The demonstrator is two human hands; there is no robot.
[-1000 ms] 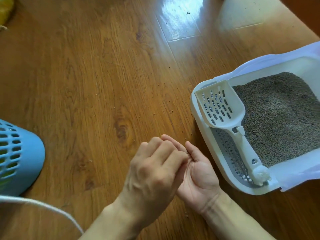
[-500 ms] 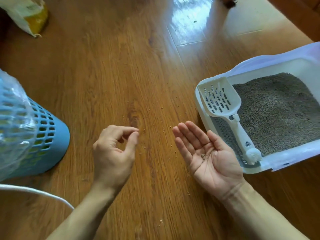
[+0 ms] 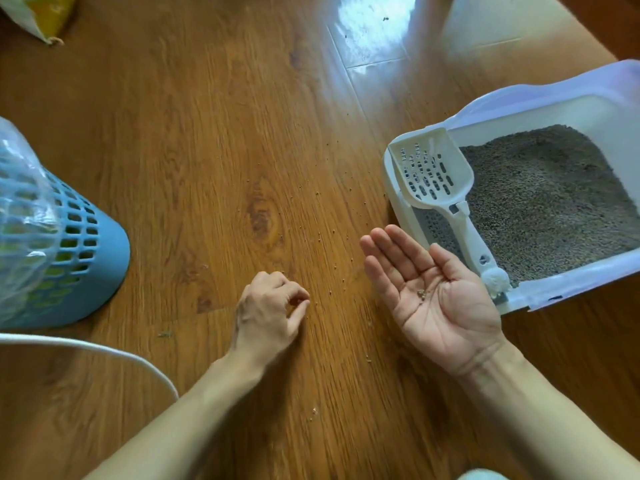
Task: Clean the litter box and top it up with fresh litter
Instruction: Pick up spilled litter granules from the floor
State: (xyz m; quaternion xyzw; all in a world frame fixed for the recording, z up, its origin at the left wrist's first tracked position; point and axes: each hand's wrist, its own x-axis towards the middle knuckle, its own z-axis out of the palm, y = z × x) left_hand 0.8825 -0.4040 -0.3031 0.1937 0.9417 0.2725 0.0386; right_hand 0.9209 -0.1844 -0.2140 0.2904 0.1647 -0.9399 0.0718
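While the right hand (image 3: pixel 440 292) lies palm up with its fingers straight and apart, carrying a few stray litter grains (image 3: pixel 421 293) in the hollow of the palm, the left hand (image 3: pixel 272 311) is lowered to the wooden floor (image 3: pixel 214 140), thumb and forefinger brought together as if to pinch one more grain; whether a grain is actually caught between them cannot be told. Scattered grains (image 3: pixel 330 292) lie on the boards between the two hands and toward the litter box (image 3: pixel 391 174), which stands at the right, filled with grey litter (image 3: pixel 554 202). A white slotted scoop (image 3: pixel 436 174) rests across the near-left corner of the box, unheld. A blue perforated bin (image 3: pixel 86 244) with a clear liner stands at the left, well apart from the box. The step in hand appears to be gathering spilled litter; the next move calls for a fine fingertip pinch, then a transfer into the open palm without tipping it.
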